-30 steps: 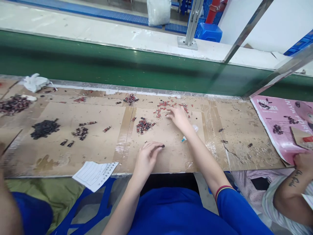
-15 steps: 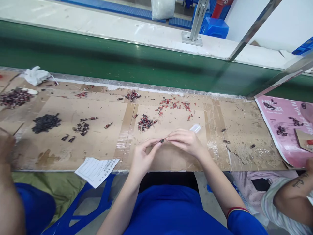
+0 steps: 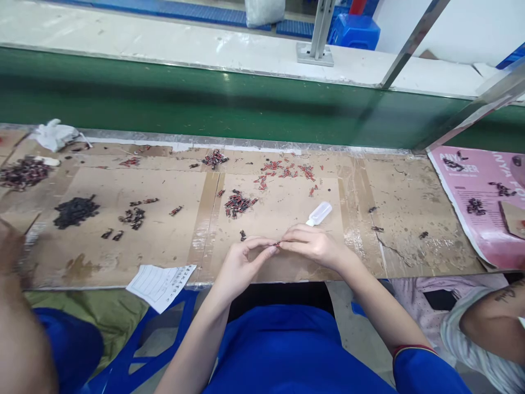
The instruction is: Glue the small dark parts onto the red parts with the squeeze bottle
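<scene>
My left hand (image 3: 246,264) and my right hand (image 3: 316,245) meet over the cardboard near the table's front edge. Between their pinched fingertips is a small dark reddish part (image 3: 278,244), mostly hidden by the fingers. Just beyond my left hand lies a small black piece (image 3: 243,235). A pile of red-and-black parts (image 3: 239,204) sits farther in, with loose red parts (image 3: 287,171) scattered behind it. Beside my right hand's knuckles rests a clear plastic bottle (image 3: 320,212) with a white tip.
Cardboard (image 3: 270,268) covers the table. To the left lie a black pile (image 3: 76,211), a dark red pile (image 3: 25,173) and a paper slip (image 3: 161,285) over the edge. A pink sheet (image 3: 478,219) is at right. Co-workers' arms show at both sides.
The black piece seen at my fingertips before is gone from there; a similar one now lies beyond my left hand, and a reddish part is pinched. My hands sit slightly lower, uncovering the bottle.
</scene>
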Motion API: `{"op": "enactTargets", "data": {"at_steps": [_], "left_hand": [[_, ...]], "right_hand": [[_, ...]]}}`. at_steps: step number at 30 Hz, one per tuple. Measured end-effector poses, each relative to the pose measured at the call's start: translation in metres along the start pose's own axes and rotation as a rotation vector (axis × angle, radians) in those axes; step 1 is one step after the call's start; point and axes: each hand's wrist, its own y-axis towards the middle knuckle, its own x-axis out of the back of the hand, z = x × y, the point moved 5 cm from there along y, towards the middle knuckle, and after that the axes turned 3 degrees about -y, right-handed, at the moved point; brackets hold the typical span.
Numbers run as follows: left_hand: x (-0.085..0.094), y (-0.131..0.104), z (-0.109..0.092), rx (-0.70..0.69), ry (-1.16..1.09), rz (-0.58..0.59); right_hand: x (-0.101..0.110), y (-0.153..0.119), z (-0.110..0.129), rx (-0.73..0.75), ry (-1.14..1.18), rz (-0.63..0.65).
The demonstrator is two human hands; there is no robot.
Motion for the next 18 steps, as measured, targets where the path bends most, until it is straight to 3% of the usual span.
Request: {"op": "enactTargets", "data": {"at_steps": [9,18], "left_hand": [[-0.007,0.004,0.004,0.076,-0.109,0.031],[-0.015,0.001,0.009,0.187,-0.266,0.153]], "right_hand": [[0.003,0.0,0.021,0.12,-0.371,0.066],[-0.002,-0.011,0.014,0.017,-0.063,-0.136]]}}
